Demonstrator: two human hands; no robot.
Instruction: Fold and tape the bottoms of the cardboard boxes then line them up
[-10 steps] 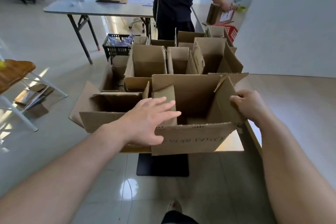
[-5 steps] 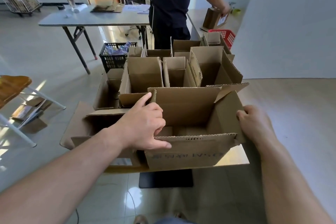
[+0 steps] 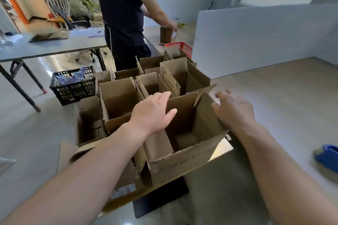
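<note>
Brown corrugated cardboard box [image 3: 182, 157], open top up, stands at the near edge of the beige table [image 3: 274, 106], beside similar open boxes [image 3: 120, 97]; its folded bottom flaps show inside. Left hand [image 3: 153, 113] lies straight-fingered over its left wall, right hand [image 3: 233, 110] rests loose-fingered on its right flap; neither grasps. Black plastic crate [image 3: 73, 86] on the floor holds crumpled bluish plastic.

My left arm stretches forward from the lower left, forearm bare, wrist straight. My left hand [image 3: 153, 113] is palm-down and turned slightly inward, its fingers straight and close together, thumb spread out to the right. My right arm runs up from the lower right; my right hand [image 3: 232, 111] shows its back, fingers loosely spread and only slightly bent
</note>
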